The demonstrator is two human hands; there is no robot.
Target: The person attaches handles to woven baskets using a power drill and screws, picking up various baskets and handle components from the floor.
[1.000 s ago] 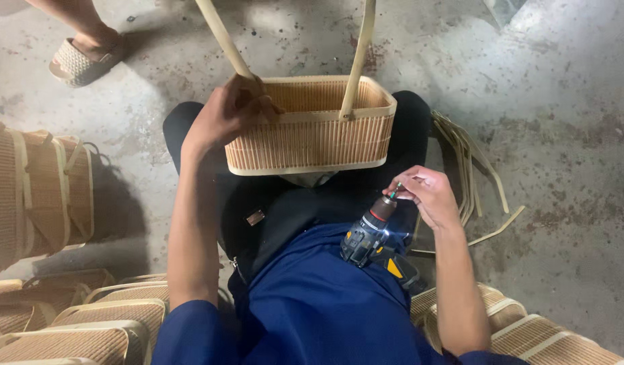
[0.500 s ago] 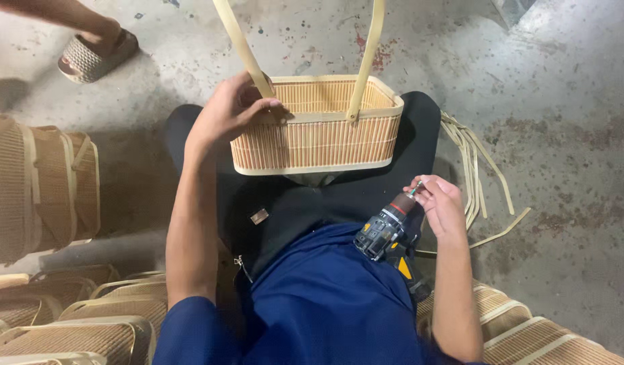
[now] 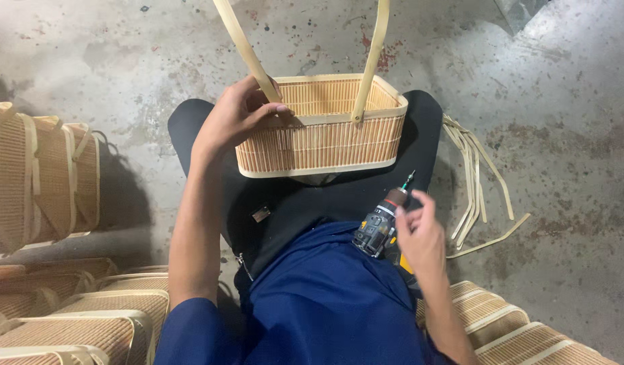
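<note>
**Steadying the basket, drill brought down to my lap**

Since a moment ago my right hand [image 3: 420, 236] has sunk toward my lap with the cordless drill [image 3: 379, 226], and the woven bamboo basket [image 3: 322, 128] now sits a little nearer on my knees. My left hand [image 3: 241, 115] has stayed at the same corner of the rim.

To do this well, I judge the basket must not rock: I would press the corner down and inward, keep the tall handle strips [image 3: 241, 51] upright, and bring the bit [image 3: 410, 179] square to the slat so it does not skid on the thin bamboo.

My left fingers are curled shut over the near left corner of the rim, thumb inside, right at the foot of the left handle strip. My right fingers are loosely spread, only lightly around the drill's nose, with the forefinger lifted; it is a loose hold, not a firm grip. The bit points up toward the basket but is apart from it.

Loose bamboo strips [image 3: 474, 182] lie on the concrete floor [image 3: 562, 101] to my right, and finished baskets [image 3: 41, 176] stand stacked at my left.
</note>
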